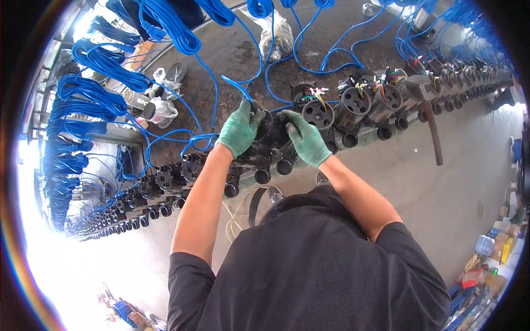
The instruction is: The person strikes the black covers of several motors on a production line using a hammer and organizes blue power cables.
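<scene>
Both of my hands wear green gloves and work close together at a row of black pump-like units along the bench edge. My left hand curls round a black round part, and a blue cable rises behind its fingers. Beside it, my right hand is closed on the side of a black cylindrical housing; its fingertips are partly hidden against the dark part. Just right stands an open black housing with red, white and yellow wires coming out of its top.
Blue cable coils hang at the left and along the far side. A hammer-like tool rests across the units on the right. Clear plastic bags lie on the dark bench. Boxes and a water jug stand at far right.
</scene>
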`<state>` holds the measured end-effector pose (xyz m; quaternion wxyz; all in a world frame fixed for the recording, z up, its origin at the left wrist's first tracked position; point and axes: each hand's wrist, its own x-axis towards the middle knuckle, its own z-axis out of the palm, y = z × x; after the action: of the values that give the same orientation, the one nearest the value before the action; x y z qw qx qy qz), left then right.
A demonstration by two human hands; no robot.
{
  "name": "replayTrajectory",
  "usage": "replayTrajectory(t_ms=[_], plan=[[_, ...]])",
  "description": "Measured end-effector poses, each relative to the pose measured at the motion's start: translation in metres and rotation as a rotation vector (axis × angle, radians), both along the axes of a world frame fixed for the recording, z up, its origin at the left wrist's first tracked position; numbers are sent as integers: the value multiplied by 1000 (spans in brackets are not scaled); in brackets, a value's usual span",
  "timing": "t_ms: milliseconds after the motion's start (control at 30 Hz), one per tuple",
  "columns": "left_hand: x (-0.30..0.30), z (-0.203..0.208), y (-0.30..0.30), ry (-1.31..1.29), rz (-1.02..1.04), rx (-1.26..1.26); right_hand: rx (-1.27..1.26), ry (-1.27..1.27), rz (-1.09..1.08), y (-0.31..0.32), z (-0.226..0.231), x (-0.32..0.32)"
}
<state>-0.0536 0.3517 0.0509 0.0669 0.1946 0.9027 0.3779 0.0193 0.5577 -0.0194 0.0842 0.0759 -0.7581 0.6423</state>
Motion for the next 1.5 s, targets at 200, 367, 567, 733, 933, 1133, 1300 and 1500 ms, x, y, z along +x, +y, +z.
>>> replayTrajectory(t_ms=[200,367,567,733,933,1133,1300,1500], plan=[[1,14,20,67,84,-319,15,-177,-31,7,-1,-7],[17,38,37,27,86,-406,-12,-393,208,14,36,-18],[22,36,40,-42,83,-370,-31,-514,384,25,61,-17],[10,7,34,-143,69,-323,112,-405,386,22,52,-22],[-4,4,44,-209,-32,-167,50,-407,255,16,26,-14],[3,5,45,-393,77,36,-24,-441,219,7,31,-4],[4,1,57,-369,231,27,-64,-447,266,17,43,-10],[11,-17,56,-342,405,116,120,-459,442,37,70,-36]])
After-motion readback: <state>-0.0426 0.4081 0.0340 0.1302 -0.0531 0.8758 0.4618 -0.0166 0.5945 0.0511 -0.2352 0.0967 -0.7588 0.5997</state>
